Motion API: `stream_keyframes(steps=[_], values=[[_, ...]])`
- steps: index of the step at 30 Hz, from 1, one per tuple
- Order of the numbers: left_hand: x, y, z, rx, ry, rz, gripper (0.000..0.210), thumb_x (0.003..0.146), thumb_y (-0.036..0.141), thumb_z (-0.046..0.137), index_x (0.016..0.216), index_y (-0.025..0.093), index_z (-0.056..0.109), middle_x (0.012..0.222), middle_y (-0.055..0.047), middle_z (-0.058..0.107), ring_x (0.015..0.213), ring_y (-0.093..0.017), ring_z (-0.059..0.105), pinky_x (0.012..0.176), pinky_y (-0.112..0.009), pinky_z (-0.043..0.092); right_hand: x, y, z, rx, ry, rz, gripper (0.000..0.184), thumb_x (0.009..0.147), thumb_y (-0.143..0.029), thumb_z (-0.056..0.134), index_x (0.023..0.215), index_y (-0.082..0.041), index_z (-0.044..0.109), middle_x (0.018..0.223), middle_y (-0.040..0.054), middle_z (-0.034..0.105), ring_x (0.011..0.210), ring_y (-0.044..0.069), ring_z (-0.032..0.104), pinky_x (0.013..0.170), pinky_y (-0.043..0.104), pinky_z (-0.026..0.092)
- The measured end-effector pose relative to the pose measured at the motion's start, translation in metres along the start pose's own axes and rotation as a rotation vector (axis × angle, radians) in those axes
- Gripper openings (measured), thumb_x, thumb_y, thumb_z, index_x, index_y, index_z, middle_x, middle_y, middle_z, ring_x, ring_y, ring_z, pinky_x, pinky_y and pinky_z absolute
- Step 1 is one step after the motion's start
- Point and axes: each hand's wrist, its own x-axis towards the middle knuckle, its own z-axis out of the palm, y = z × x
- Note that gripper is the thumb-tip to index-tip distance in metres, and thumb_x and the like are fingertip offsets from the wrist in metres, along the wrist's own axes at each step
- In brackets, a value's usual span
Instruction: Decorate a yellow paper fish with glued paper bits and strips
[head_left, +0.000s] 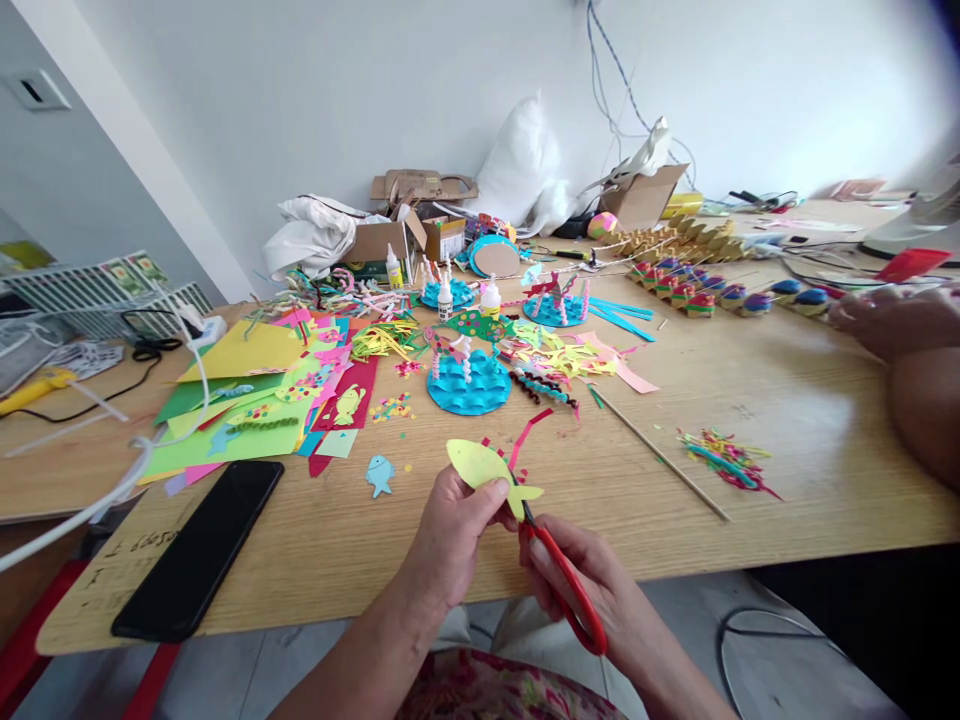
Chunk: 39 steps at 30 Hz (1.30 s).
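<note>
Pinched in my left hand point(457, 530) is a yellow paper fish point(478, 462), its tail pointing right. My right hand point(581, 570) is closed around red-handled scissors point(574, 590), whose dark blades meet the paper near the tail. A red paper strip point(529, 435) and small red scraps lie just beyond the fish. On the table to the left rests a small blue paper fish point(380, 475). Farther out stands a round blue base point(469, 385) with a wavy surface and twisted pink-and-white posts.
A black phone point(199, 550) lies at the front left, near stacked coloured paper point(225, 430). A thin wooden stick point(660, 455) and a pile of shreds point(727, 460) lie to the right. Another person's arm point(922, 400) rests at the right edge. Glue bottles point(445, 300) stand behind.
</note>
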Motion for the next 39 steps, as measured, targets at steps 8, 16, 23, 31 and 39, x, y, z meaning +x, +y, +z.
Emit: stream_keyframes(steps=[8,16,23,31,39], values=[[0.0015,-0.0007,0.0,-0.003,0.014,-0.014,0.012,0.064,0.023,0.062,0.066,0.014,0.056,0.059,0.002,0.055,0.054,-0.009,0.05,0.049,-0.02,0.04,-0.0003,0.0044,-0.002,-0.032,0.018,-0.004,0.04,0.081,-0.051,0.042,0.059,-0.018,0.043,0.049,-0.0048,0.043,0.043,0.007,0.037,0.041,0.019,0.028],[0.0012,-0.0009,-0.0038,-0.003,-0.005,-0.009,0.015,0.067,0.027,0.062,0.069,0.013,0.056,0.06,0.001,0.055,0.054,-0.009,0.05,0.05,-0.02,0.041,0.0005,0.0041,-0.0008,-0.029,0.03,0.025,0.04,0.079,-0.053,0.044,0.058,-0.018,0.04,0.048,-0.0057,0.04,0.042,0.006,0.037,0.04,0.019,0.029],[0.0021,-0.0028,-0.004,-0.007,0.028,0.006,0.013,0.067,0.024,0.061,0.068,0.014,0.054,0.06,0.002,0.054,0.053,-0.008,0.048,0.049,-0.019,0.04,-0.0004,-0.0031,0.0013,-0.05,0.022,0.016,0.038,0.08,-0.05,0.043,0.058,-0.018,0.041,0.049,-0.0047,0.043,0.044,0.007,0.039,0.042,0.019,0.03],[-0.0012,-0.0044,0.0011,0.003,0.053,0.0,0.012,0.066,0.024,0.06,0.067,0.015,0.053,0.059,0.003,0.052,0.053,-0.007,0.045,0.05,-0.019,0.038,-0.0012,-0.0038,0.0008,-0.016,0.037,0.011,0.038,0.079,-0.051,0.044,0.061,-0.018,0.042,0.049,-0.005,0.042,0.044,0.008,0.038,0.042,0.02,0.029],[-0.0018,-0.0067,0.0042,0.004,0.047,-0.002,0.011,0.067,0.023,0.059,0.069,0.014,0.054,0.061,0.001,0.052,0.054,-0.008,0.045,0.05,-0.019,0.038,-0.0023,-0.0047,0.0012,-0.034,0.051,-0.009,0.037,0.08,-0.05,0.042,0.061,-0.019,0.04,0.05,-0.0049,0.04,0.044,0.007,0.037,0.042,0.02,0.029]])
